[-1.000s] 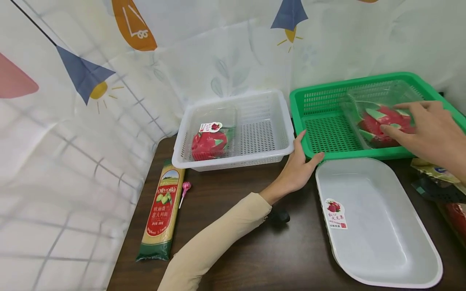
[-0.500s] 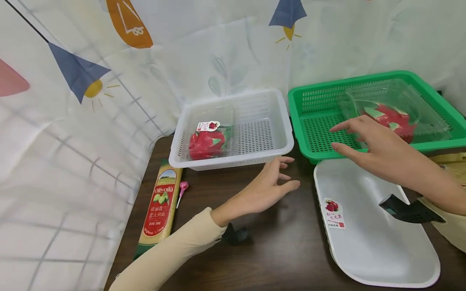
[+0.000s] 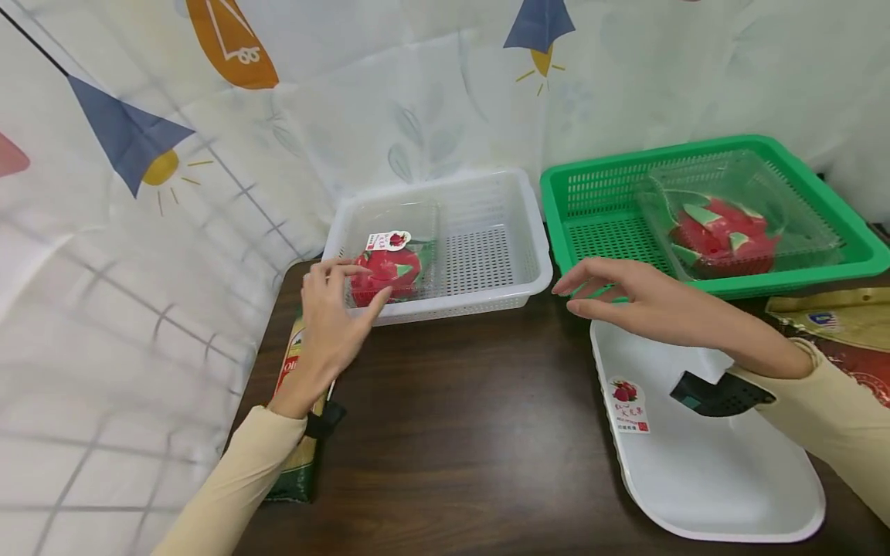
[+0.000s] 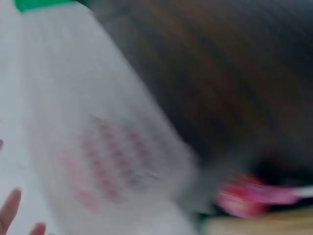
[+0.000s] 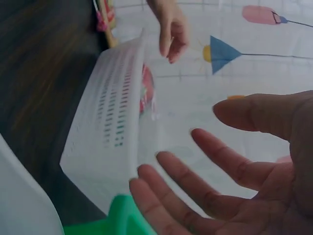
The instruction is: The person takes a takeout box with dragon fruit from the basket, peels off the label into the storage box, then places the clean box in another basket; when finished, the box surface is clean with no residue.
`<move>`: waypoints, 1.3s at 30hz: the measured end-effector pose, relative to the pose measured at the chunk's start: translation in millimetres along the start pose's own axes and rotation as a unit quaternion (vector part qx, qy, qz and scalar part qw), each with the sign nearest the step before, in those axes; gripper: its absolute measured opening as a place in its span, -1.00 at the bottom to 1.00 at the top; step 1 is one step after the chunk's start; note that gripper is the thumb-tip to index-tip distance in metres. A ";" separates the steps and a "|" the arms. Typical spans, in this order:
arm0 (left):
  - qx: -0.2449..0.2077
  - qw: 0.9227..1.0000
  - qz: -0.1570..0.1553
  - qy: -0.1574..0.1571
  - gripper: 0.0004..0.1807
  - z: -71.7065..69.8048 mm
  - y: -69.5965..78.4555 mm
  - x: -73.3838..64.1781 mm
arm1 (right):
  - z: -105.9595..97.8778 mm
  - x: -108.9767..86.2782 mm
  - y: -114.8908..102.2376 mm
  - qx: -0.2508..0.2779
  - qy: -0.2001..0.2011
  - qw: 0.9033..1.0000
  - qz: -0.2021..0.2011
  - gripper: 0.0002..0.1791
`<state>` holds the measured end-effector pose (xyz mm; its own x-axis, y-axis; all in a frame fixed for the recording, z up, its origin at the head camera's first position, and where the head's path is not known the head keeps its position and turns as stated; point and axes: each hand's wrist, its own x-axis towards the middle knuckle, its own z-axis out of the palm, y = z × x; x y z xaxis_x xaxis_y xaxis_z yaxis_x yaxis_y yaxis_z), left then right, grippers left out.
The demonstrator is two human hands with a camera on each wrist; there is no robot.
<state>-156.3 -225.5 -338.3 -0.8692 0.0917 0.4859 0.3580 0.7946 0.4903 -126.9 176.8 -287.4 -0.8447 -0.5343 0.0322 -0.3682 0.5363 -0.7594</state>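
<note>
Centre left, the left hand point(image 3: 330, 324) spreads by the white basket point(image 3: 480, 259) — centre right, the right hand point(image 3: 643, 305) hangs relaxed.

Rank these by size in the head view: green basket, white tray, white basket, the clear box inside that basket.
1. Green basket and white tray: too alike to rank; the tray is partly covered.
2. White basket
3. Clear box

white basket point(image 3: 480, 259), green basket point(image 3: 601, 239), red fruits point(image 3: 723, 239) with green tips, dark brown desk point(image 3: 445, 432), white cloth point(image 3: 619, 85) patterned with blue lamps point(image 3: 538, 25).
</note>
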 end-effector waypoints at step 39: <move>-0.210 0.928 -0.281 -0.122 0.14 -16.6 -54.7 -10.7 | 74.8 182.2 -1.4 0.246 -0.124 0.940 0.201 -0.44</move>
<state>-160.9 -279.9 -358.3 -0.9919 -0.0929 -0.0865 -0.1198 0.4594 0.8801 -251.2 29.8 -329.1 -0.7384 -0.5212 -0.4280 0.2371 0.3936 -0.8882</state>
